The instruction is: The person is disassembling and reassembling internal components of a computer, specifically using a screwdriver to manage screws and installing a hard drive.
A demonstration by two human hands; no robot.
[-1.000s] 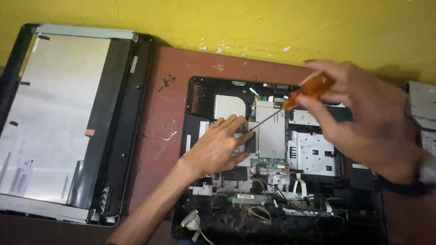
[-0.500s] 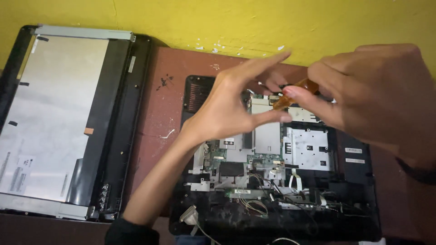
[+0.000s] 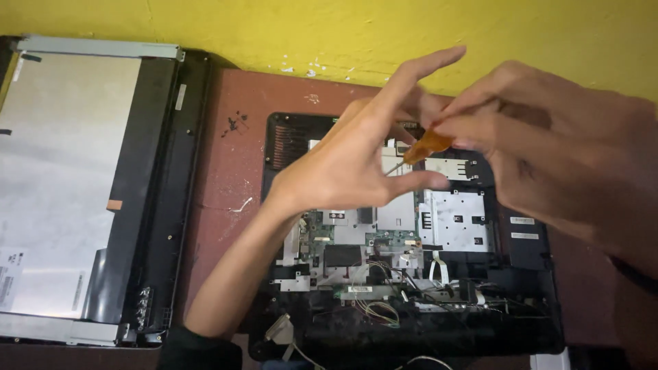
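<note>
Head view: right hand point(image 3: 548, 164) pinches the orange handle of a screwdriver point(image 3: 425, 146) between thumb and fingers, above the opened black computer chassis point(image 3: 528, 274). Left hand point(image 3: 356, 161) is raised beside it, index finger stretched out, thumb under the thin shaft, gripping nothing firmly. Circuit boards point(image 3: 343, 243) lie below. A detached display panel point(image 3: 68, 185) rests well to the left on the reddish table point(image 3: 226, 157).

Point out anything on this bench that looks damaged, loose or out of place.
The opened computer chassis has loose wires spilling near its lower edge. The wall has chipped paint above the table, which is scuffed. The detached screen panel lies beside it. Left hand and right hand meet at the orange-handled screwdriver.
</note>
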